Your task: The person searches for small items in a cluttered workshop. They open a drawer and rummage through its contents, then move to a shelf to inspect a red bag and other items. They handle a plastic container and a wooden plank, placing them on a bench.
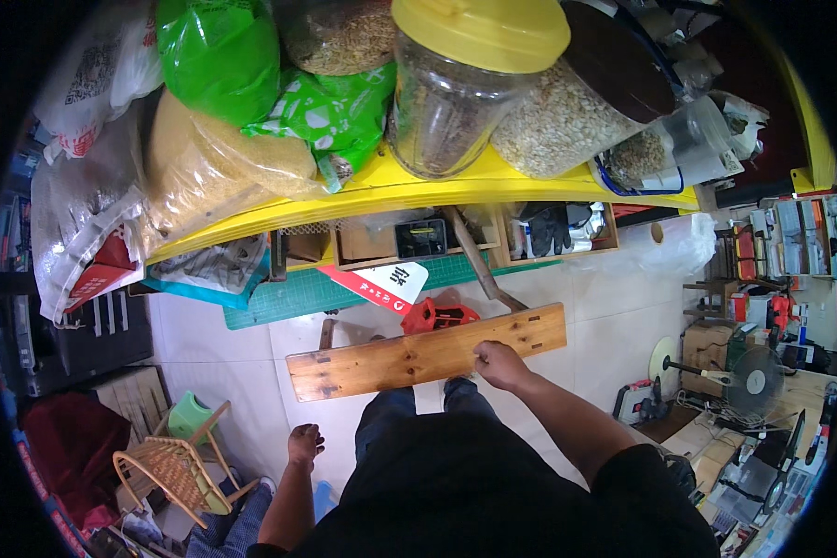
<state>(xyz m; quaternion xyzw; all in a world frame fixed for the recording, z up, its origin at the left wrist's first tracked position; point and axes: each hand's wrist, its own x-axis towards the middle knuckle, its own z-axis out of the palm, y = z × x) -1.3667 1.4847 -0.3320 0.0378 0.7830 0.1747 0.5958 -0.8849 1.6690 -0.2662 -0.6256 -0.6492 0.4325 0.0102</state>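
Note:
A long wooden bench [418, 358] with a varnished, knotted top stands right in front of my legs. My right hand [499, 365] is closed over the bench's near edge, right of its middle; whatever its fingers may hold is hidden. I cannot tell whether it touches the wood. To the left of my legs, my left hand [305, 445] hangs apart from the bench, its fingers loosely bent with nothing in them. Behind the bench sits a red plastic object [437, 316]. A wooden handle [474, 256] slants down toward the bench from the shelf.
Ahead, a yellow shelf [381, 191] carries bags of grain and a clear jar [446, 102] with a yellow lid. Beneath it lies a green mat [279, 302]. A woven chair [172, 470] with a person's legs stands at left. A fan [753, 379] stands at right.

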